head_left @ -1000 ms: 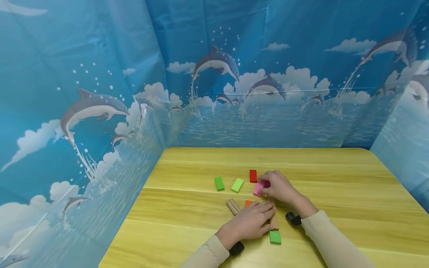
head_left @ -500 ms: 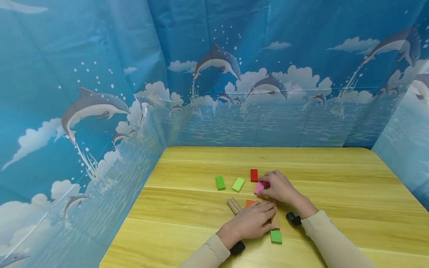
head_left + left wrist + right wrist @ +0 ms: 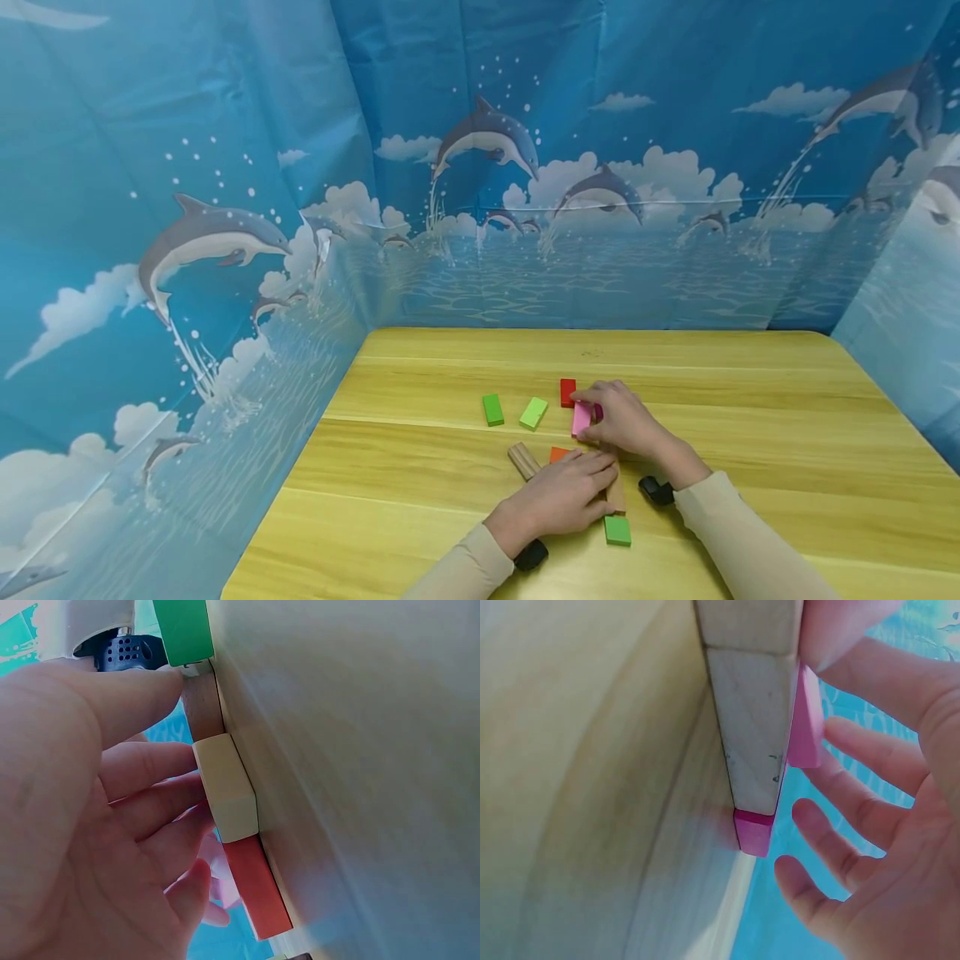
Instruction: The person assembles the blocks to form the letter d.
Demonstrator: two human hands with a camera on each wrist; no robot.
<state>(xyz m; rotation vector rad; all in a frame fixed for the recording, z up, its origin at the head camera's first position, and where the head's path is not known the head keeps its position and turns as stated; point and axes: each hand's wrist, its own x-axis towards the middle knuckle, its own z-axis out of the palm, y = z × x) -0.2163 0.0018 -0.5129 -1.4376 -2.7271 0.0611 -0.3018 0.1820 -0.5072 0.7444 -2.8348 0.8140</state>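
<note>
Fingers [image 3: 881,754] of the right hand [image 3: 626,425] pinch a pink block [image 3: 582,419], right of centre in the head view, thumb at its lower end and forefinger at its upper; the left hand [image 3: 558,496] lies with fingers slightly bent and parted, tips against a smooth, pale wooden block [image 3: 226,787]. Bare timber pieces [image 3: 754,724] in the right wrist view meet at a tight seam and show small dark scuffs; below them sits a magenta block [image 3: 754,834], mostly covered by the hand in the head view. A ridged wooden piece [image 3: 522,461] and an orange block [image 3: 558,454] are partly hidden by the left hand. Flat-faced and oblong, the pink block is partly behind the timber in the right wrist view; whether it touches the grained tabletop [image 3: 420,517] is hard to tell
</note>
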